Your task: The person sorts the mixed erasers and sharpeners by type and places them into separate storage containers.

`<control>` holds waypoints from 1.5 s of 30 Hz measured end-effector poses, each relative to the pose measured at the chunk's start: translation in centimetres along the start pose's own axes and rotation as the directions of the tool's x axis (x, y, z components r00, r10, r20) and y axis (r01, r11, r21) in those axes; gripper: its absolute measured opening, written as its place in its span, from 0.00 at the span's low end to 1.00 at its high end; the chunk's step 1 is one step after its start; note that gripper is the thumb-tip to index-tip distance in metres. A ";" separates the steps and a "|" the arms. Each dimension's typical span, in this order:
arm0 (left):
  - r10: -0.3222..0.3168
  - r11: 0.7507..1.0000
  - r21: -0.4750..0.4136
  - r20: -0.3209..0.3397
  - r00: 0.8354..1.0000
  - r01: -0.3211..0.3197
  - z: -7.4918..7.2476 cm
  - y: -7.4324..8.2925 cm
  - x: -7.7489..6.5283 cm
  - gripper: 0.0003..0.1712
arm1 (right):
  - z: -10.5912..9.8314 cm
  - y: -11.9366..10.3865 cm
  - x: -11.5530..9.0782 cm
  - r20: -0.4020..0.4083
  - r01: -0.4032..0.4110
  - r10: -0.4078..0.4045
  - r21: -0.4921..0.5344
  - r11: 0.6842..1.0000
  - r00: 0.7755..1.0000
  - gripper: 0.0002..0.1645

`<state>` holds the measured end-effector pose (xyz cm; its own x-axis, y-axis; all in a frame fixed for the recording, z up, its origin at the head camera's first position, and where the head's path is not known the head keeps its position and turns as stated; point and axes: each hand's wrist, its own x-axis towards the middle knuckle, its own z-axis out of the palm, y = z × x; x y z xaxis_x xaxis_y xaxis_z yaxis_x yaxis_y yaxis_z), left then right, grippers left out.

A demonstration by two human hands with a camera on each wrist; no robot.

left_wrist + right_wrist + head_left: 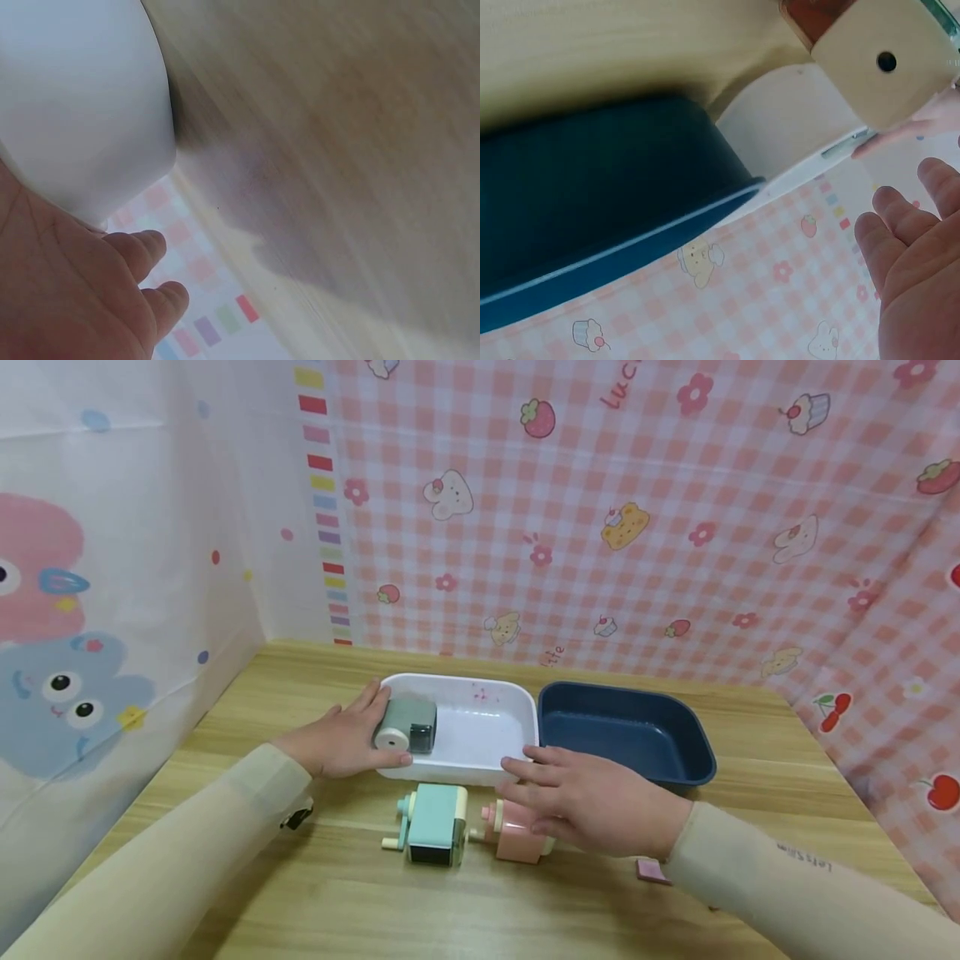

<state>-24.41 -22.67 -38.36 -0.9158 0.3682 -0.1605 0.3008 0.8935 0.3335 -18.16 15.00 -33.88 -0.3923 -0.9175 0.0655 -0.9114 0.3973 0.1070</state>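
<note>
Cream sleeves (pixel 165 852) cover both forearms above the wood-grain table (pixel 337 902). Just beside the right cuff lies a small pink flat piece (pixel 652 871). Next come two pencil sharpeners: a turquoise one (pixel 435 817), its crank to the left, and a pink one (pixel 517 833) partly hidden below the right hand (pixel 592 797). That hand is spread, its fingers extended, holding nothing. Farther off, the left hand (pixel 341 742) is wide too, touching the left end of a white tray (pixel 480 739). Inside that end sits a grey-green sharpener (pixel 411 712). Right of it stands a navy tray (pixel 622 735); behind hangs pink checked cloth (pixel 570 585).
</note>
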 end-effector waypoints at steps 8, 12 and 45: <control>-0.001 1.000 -0.003 0.002 1.000 0.001 0.0 0.0 0.1 0.68 | 1.1 -0.5 -0.3 -0.067 0.088 -0.091 -0.040 0.995 0.994 0.38; 0.003 1.000 -0.001 0.003 1.000 -0.003 -0.1 0.0 0.0 0.69 | 1.6 -0.6 -0.4 -0.078 0.105 -0.107 -0.033 0.994 0.991 0.39; 0.021 1.000 -0.007 -0.010 1.000 -0.021 0.2 -0.2 0.0 0.68 | 2.8 -1.5 -0.5 -0.092 0.111 -0.116 -0.057 0.992 0.989 0.39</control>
<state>-24.46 -22.81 -38.60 -0.9119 0.3840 -0.1447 0.3179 0.8839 0.3430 -16.93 14.85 -36.87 -0.2709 -0.9518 0.1441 -0.9408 0.2934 0.1697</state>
